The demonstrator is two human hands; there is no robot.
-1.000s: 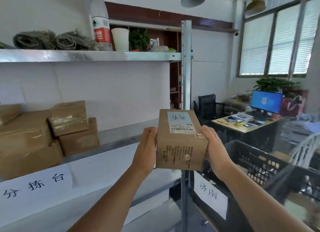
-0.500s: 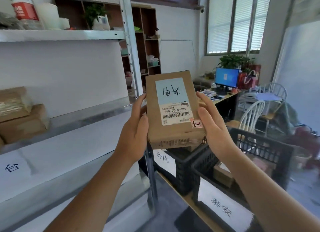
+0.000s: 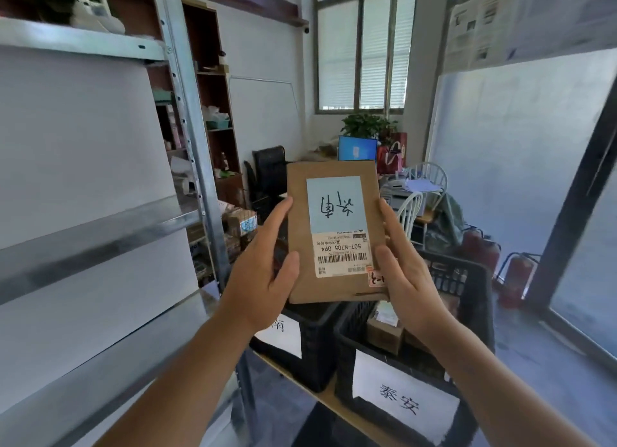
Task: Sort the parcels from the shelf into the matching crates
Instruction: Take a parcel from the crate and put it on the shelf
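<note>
I hold a brown cardboard parcel (image 3: 335, 279) upright in front of me, its blue label with handwritten characters and a barcode sticker facing me upside down. My left hand (image 3: 263, 273) grips its left edge and my right hand (image 3: 402, 273) grips its right edge. Below the parcel stand two black plastic crates: the left crate (image 3: 310, 353) bears a white sign partly hidden by my left wrist, and the right crate (image 3: 467, 313) bears a white sign with two characters and holds small boxes.
The metal shelf (image 3: 100, 233) and its upright post (image 3: 197, 139) fill the left side. Behind are a desk with a monitor (image 3: 357, 147), white chairs (image 3: 410, 209), a plant, fire extinguishers (image 3: 514, 273) and a glass partition on the right.
My view has swung right, away from the shelf's parcels toward the crates. The parcel has tipped so that its labelled face points at me, and it now hangs over the crates.
</note>
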